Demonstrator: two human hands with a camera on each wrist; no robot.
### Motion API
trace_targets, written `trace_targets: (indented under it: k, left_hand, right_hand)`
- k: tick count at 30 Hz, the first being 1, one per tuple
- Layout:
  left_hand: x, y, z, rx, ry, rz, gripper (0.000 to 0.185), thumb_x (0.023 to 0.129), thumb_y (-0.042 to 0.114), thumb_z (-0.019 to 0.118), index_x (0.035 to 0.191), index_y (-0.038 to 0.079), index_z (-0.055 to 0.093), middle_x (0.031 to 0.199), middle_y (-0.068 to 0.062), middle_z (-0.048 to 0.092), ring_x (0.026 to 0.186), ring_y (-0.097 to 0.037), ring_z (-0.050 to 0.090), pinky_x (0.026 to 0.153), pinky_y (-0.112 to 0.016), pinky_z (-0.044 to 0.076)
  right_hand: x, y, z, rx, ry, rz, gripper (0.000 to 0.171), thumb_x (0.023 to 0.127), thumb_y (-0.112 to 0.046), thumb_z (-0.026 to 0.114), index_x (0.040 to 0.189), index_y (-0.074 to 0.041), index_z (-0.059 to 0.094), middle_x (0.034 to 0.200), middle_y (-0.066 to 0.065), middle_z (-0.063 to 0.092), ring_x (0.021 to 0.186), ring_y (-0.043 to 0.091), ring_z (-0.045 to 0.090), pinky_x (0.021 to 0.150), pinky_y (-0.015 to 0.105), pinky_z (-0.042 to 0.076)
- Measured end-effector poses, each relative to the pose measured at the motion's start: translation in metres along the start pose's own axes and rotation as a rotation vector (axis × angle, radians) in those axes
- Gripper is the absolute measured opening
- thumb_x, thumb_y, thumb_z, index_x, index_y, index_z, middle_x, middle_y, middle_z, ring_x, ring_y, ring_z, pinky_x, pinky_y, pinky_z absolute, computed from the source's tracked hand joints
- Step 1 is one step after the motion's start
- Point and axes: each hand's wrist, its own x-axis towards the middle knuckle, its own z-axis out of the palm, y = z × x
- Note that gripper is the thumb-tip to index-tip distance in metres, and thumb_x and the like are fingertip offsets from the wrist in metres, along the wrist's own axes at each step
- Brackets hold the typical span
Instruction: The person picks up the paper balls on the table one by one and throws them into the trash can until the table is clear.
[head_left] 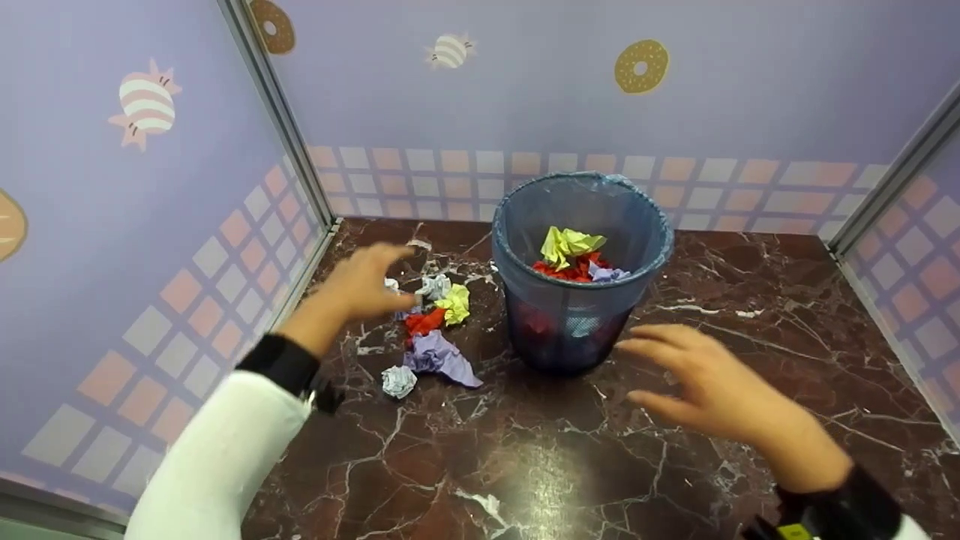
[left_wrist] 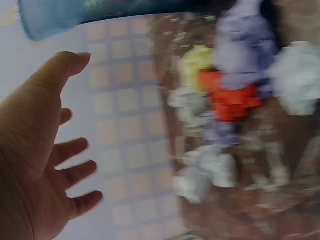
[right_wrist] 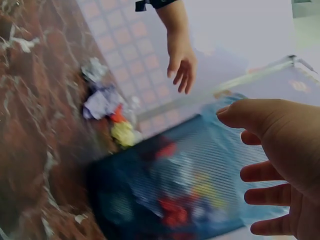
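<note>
A dark mesh wastebasket (head_left: pixel 568 330) with a blue plastic liner (head_left: pixel 658 255) stands upright on the table. Inside it lie crumpled paper balls, with a yellow one (head_left: pixel 568 246) on top of red and purple ones. To its left is a small pile of crumpled paper: purple (head_left: pixel 441 358), red (head_left: pixel 425 322), yellow (head_left: pixel 454 304) and white (head_left: pixel 398 382) pieces. My left hand (head_left: pixel 361 286) hovers over the pile's left side, its fingers spread and holding nothing. Beside the basket's right side, my right hand (head_left: pixel 697 379) is held in the air, fingers apart, also with nothing in it.
The dark red marbled tabletop (head_left: pixel 750 330) reflects light near the front. Lilac printed panels (head_left: pixel 480 97) enclose it at the back and both sides, with metal corner posts (head_left: pixel 281 112) between them.
</note>
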Motion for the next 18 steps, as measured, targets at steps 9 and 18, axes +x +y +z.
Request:
trace_targets:
  k: [9,18]
  left_hand:
    - [-0.039,-0.031,0.080,-0.016,0.028,-0.022,0.063,0.071,0.046,0.081,0.122,0.016,0.058,0.121,-0.004,0.058,0.105,-0.025,0.057,0.091,-0.045,0.050]
    - [-0.059,-0.048,0.121,0.058,0.114,0.013,0.047,0.060,0.041,0.080,0.093,0.017,0.057,0.084,0.002,0.047,0.075,-0.020,0.048,0.062,-0.035,0.041]
  right_hand:
    - [0.014,-0.013,0.051,0.076,-0.031,-0.075,0.058,0.086,-0.051,0.067,0.138,-0.029,0.053,0.140,-0.001,0.052,0.127,0.021,0.049,0.103,0.051,0.041]
    - [0.017,-0.015,0.070,0.143,-0.057,-0.085,0.054,0.089,-0.051,0.064,0.139,-0.036,0.050,0.139,-0.005,0.051,0.126,0.017,0.049,0.102,0.045,0.043]
